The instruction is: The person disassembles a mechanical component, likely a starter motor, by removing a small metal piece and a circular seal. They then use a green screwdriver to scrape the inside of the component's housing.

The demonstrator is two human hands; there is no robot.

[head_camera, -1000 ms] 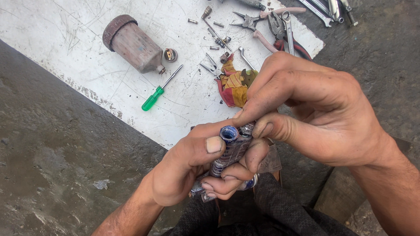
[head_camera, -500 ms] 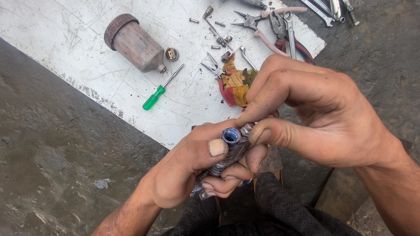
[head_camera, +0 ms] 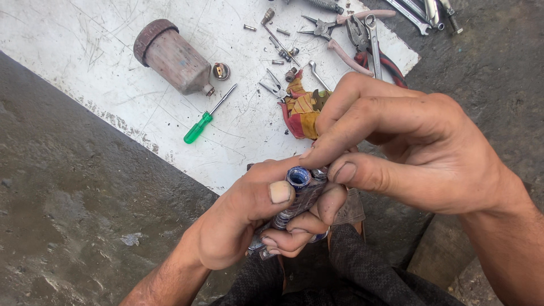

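My left hand (head_camera: 249, 218) grips a small metal spray-gun body (head_camera: 297, 195), paint-stained blue, with its round threaded opening facing up. The thumb presses beside that opening. My right hand (head_camera: 408, 141) reaches in from the right, and its thumb and forefinger pinch at the top of the part, next to the opening. What sits between those fingertips is too small to see. Both hands hover over my lap, near the white board's edge.
A scratched white board (head_camera: 85, 51) lies on wet concrete. On it: a dirty paint cup (head_camera: 173, 56), a green-handled screwdriver (head_camera: 198, 127), a red-yellow rag (head_camera: 300, 107), small pliers (head_camera: 275, 88), loose screws and fittings, red-handled pliers and wrenches (head_camera: 371, 34) at the top.
The hands and the part stay in nearly the same place. My right fingertips have shifted slightly on the top of the part.
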